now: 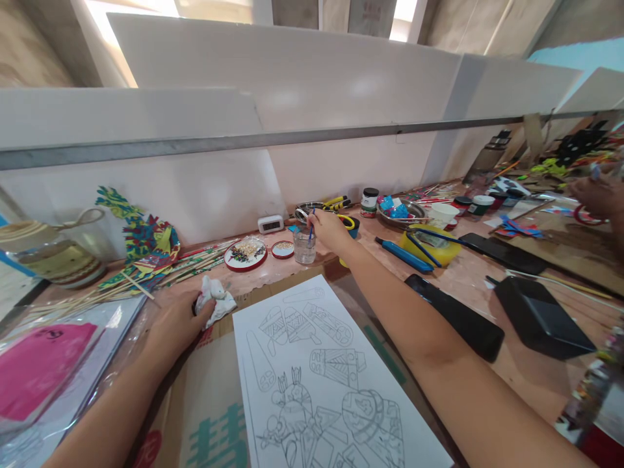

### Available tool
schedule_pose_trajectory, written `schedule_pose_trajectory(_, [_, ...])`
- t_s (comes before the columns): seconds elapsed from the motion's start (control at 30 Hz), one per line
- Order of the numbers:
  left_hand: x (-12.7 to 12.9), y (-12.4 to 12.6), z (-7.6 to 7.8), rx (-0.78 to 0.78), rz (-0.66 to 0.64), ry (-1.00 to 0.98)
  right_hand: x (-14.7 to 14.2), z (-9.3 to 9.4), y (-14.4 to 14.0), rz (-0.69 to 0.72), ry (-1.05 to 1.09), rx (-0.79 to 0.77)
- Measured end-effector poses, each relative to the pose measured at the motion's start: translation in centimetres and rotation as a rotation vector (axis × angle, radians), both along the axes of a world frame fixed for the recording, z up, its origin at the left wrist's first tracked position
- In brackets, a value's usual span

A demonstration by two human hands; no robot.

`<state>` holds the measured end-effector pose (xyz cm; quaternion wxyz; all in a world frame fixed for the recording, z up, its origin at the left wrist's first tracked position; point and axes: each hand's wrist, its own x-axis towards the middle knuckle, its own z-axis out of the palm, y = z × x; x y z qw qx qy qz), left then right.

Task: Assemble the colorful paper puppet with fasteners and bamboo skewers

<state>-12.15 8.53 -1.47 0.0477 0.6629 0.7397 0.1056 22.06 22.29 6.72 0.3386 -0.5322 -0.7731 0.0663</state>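
Observation:
My right hand (pixel 330 232) reaches to the back of the table, its fingers pinched on a thin blue-handled paintbrush (pixel 311 233). The brush's lower end stands in a clear cup of water (pixel 305 249). My left hand (pixel 178 320) is closed on a crumpled white tissue (pixel 214 300), resting at the left edge of the cardboard. Between my arms lies a white sheet (pixel 292 341) with pencil-like line drawings. Under it is a brown cardboard sheet (pixel 205 396) with green and red print.
Near the cup are a red-rimmed lid of beads (pixel 246 253), a smaller lid (pixel 283 249) and a white digital clock (pixel 270 224). Rightward lie a blue cutter (pixel 404 254), a yellow tape roll (pixel 431 247) and a black phone (pixel 455 315). Another person's hand (pixel 602 195) shows far right.

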Motion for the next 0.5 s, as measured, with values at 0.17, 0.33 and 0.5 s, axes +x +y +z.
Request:
schedule_pose_trajectory(0.17, [0.15,-0.02,0.16,-0.001,-0.013,-0.005,0.19,0.11,0.12,-0.002,0.013,-0.002])
schedule_pose_trajectory(0.33, [0.01,-0.02,0.02,0.012,-0.022,-0.015,0.02,0.33,-0.11,0.026,0.03,-0.002])
schedule_pose_trajectory(0.5, [-0.01,-0.03,-0.07,0.022,-0.012,-0.016,-0.03,0.44,-0.2,0.008,0.016,-0.026])
